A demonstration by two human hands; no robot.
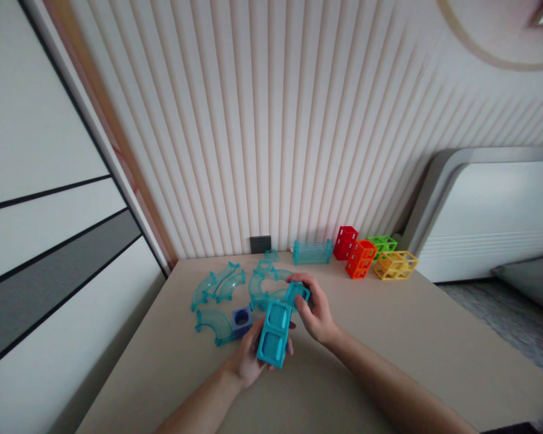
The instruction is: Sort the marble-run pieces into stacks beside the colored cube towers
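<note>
My left hand [250, 357] is wrapped round a teal block [274, 335] with two recessed openings, held tilted above the table. Just beyond its top end, my right hand [315, 310] pinches a smaller teal block [295, 293] between thumb and fingers. The two blocks look close together; whether they touch I cannot tell. A purple cube [241, 322] with a round hole stands on the table beside my left hand. Behind my hands lie clear teal curved track pieces [257, 284], partly hidden by the blocks.
More curved tracks [217, 325] lie on the left of the beige table [163, 361]. Along the back stand a clear teal frame [312, 252], red block frames [346, 243], an orange-red one [361, 259], a green one [382, 243] and a yellow one [396, 265]. A ribbed wall [271, 132] rises behind.
</note>
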